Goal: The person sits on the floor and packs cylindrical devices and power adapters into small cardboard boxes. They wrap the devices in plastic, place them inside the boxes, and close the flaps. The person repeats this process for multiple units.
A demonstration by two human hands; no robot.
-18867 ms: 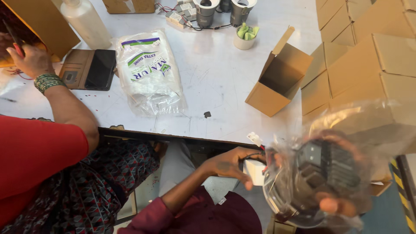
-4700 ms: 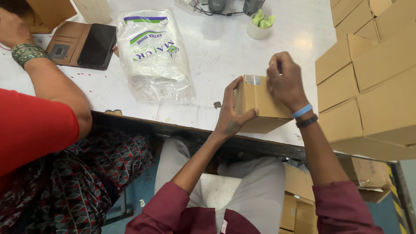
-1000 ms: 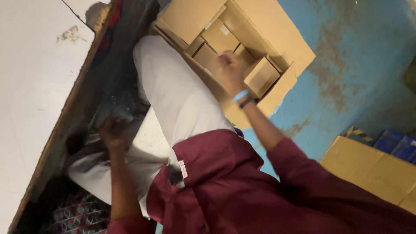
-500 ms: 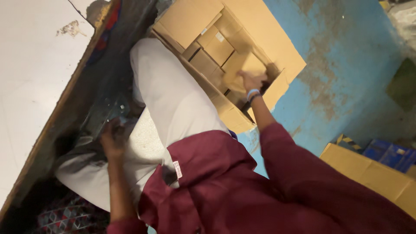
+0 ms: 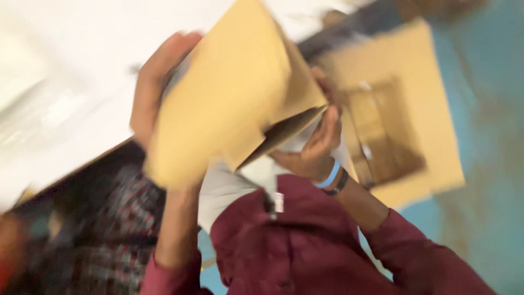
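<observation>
Head view: blurred, looking down at the lap.
Carton: flat cardboard carton (image 5: 229, 93) held up above the lap.
Left hand (image 5: 155, 82): grasping the carton's far edge.
Right hand (image 5: 314, 147): gripping its lower flap – step looks like opening it out; next calls for squaring the sides.
Large open box (image 5: 404, 125): right of the carton, on the floor.

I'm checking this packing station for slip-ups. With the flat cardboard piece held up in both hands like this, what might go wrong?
The flat cardboard piece is held only at its edges by the left hand and right hand, so it may slip or bend. It also blocks the view of the white table. The open carton on the floor sits close by, easy to knock.
</observation>
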